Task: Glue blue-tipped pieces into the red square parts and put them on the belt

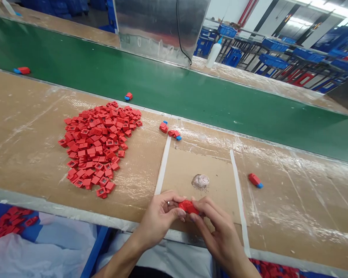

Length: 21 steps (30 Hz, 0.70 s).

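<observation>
Head view looks down on a cardboard-topped bench (292, 204) beside a green conveyor belt (174, 85). The left hand (159, 220), with a ring (168, 203) on one finger, and the right hand (220, 235) both close on a red plastic piece (188, 207), pinching it firmly between their fingertips. The fingers hide much of the piece, which is held above the bench's near edge, in front of a cardboard pad (179, 173) marked off by two white tape strips (163, 166). A grey putty-like lump (200, 181) lies on the pad, near the hands. Left of the pad spreads a heap of small red square parts (97, 148). Red-and-blue pieces (163, 127) lie just beyond the pad, another lies to its right (255, 180), and two more sit on the belt. Further red parts lie on blue-and-white plastic sheeting (8, 222) at lower left, below the bench.
</observation>
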{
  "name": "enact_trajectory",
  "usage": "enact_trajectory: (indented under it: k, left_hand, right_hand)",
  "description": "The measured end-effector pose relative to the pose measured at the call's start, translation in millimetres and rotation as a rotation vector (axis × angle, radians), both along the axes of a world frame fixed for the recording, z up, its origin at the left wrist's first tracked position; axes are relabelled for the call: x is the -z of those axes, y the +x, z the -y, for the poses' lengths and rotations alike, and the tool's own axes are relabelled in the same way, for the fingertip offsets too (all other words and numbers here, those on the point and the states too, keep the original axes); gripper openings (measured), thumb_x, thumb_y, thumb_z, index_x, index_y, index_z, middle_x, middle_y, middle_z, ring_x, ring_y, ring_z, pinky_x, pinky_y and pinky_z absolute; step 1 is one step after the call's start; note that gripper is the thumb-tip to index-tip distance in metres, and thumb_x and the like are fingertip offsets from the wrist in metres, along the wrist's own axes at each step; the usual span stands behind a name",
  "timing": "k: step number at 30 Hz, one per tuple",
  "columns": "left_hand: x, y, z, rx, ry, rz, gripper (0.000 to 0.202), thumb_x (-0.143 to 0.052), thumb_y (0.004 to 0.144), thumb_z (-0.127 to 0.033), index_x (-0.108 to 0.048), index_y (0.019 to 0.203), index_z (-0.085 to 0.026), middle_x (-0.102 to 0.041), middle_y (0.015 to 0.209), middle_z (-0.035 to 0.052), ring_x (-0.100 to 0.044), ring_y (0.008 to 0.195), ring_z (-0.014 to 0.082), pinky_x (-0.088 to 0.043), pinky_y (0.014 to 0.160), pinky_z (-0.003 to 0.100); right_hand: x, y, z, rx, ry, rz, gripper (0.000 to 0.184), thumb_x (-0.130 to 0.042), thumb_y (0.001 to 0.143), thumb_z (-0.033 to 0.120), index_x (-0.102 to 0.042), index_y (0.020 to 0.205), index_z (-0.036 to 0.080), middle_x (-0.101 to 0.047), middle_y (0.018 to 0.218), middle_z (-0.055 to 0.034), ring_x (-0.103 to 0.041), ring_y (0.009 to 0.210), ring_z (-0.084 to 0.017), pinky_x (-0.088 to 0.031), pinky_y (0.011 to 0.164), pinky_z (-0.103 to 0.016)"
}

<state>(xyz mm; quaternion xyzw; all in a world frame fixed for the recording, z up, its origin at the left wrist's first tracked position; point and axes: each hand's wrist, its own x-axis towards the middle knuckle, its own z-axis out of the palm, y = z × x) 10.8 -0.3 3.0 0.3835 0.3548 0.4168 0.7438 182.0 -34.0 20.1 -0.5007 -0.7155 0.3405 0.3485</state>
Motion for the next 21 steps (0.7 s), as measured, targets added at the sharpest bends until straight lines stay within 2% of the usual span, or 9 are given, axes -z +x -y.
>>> enact_trajectory:
  k: [6,10,14,16,19,21]
  left_hand:
    - [-1.1,-2,-1,0.058,0.032,-0.018,0.008,-0.071,0.081,-0.018,-0.074,0.087,-0.014,-0.061,0.077,0.0015,-0.058,0.068,0.0131,-0.047,0.065,0.023]
    - [2.6,-3,1,0.064,0.076,-0.049,0.012,-0.069,0.082,-0.019,-0.074,0.092,-0.016,-0.062,0.082,0.0020,-0.060,0.073,0.0144,-0.048,0.067,0.024]
    - [6.5,-4,6,0.094,0.147,-0.108,0.016,-0.068,0.082,-0.018,-0.073,0.097,-0.018,-0.065,0.093,0.0050,-0.064,0.087,0.0193,-0.052,0.078,0.029]
    - [5.6,-5,9,0.130,0.180,-0.162,0.033,-0.071,0.080,-0.016,-0.069,0.112,-0.023,-0.066,0.109,0.0070,-0.065,0.097,0.0223,-0.053,0.084,0.031]
    - [-2.6,-16,8,0.209,0.307,-0.370,0.070,-0.078,0.074,-0.016,-0.052,0.136,-0.034,-0.056,0.136,0.0069,-0.064,0.104,0.0232,-0.054,0.089,0.032]
    - [-11.2,-32,1,0.189,0.453,-0.576,0.069,-0.075,0.078,-0.020,-0.048,0.139,-0.036,-0.053,0.140,0.0061,-0.065,0.101,0.0213,-0.053,0.090,0.033]
  right_hand:
    - [-1.1,0,2,0.001,0.003,0.005,0.014,-0.047,0.098,0.020,-0.061,0.096,0.021,-0.057,0.085,-0.0037,-0.057,0.076,-0.017,-0.048,0.069,-0.026]
    - [3.1,-3,9,0.049,0.066,0.018,0.018,-0.044,0.099,0.019,-0.061,0.102,0.021,-0.060,0.089,-0.0062,-0.060,0.080,-0.018,-0.051,0.070,-0.027]
    - [12.4,-8,15,0.133,0.173,0.010,0.016,-0.045,0.098,0.017,-0.058,0.108,0.021,-0.063,0.097,-0.0090,-0.064,0.089,-0.020,-0.055,0.076,-0.030]
    - [17.3,-9,20,0.161,0.229,0.024,0.019,-0.047,0.098,0.015,-0.056,0.113,0.022,-0.064,0.102,-0.0099,-0.065,0.094,-0.021,-0.056,0.079,-0.030]
    - [22.8,0,35,0.205,0.303,0.079,0.028,-0.048,0.096,0.012,-0.055,0.121,0.023,-0.065,0.108,-0.0100,-0.066,0.098,-0.022,-0.057,0.081,-0.031]
    - [25.1,17,50,0.310,0.356,0.140,0.032,-0.051,0.095,0.013,-0.055,0.124,0.025,-0.065,0.111,-0.0094,-0.066,0.100,-0.023,-0.057,0.084,-0.034]
